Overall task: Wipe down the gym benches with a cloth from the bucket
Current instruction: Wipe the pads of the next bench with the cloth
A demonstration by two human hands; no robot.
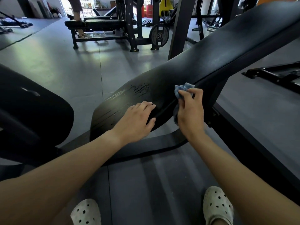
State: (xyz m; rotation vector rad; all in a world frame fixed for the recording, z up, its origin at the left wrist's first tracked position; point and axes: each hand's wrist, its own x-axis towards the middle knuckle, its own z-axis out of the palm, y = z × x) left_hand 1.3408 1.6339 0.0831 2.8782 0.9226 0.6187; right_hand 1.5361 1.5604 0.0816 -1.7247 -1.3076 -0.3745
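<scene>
**Wiping the side edge of an inclined bench pad**

The black bench pad (203,62) lies with its long axis running from its rounded near end at lower centre up to the upper right, rising as it goes. The left hand (136,122) rests palm down on the pad's near end, fingers straight and together, gripping nothing. The right hand (190,111) has its fingers curled round a bunched blue cloth (183,88) and holds it against the pad's right-hand side edge. The cloth's long axis follows that edge: one crumpled end stands above the fingertips, the other hangs below the palm. Wet streaks (139,89) and droplets mark the top face of the pad, just beyond the left hand. A dark steel frame (243,127) carries the pad, and a second black cushion (32,103) sits to the left.

The floor (56,62) is smooth grey matting. Two pale perforated clogs (217,207) show at the bottom edge. Farther back stand a flat bench (97,23), a pale basin (99,33) on the floor beneath it, a weight plate (159,36) on a rack, and another person's legs.
</scene>
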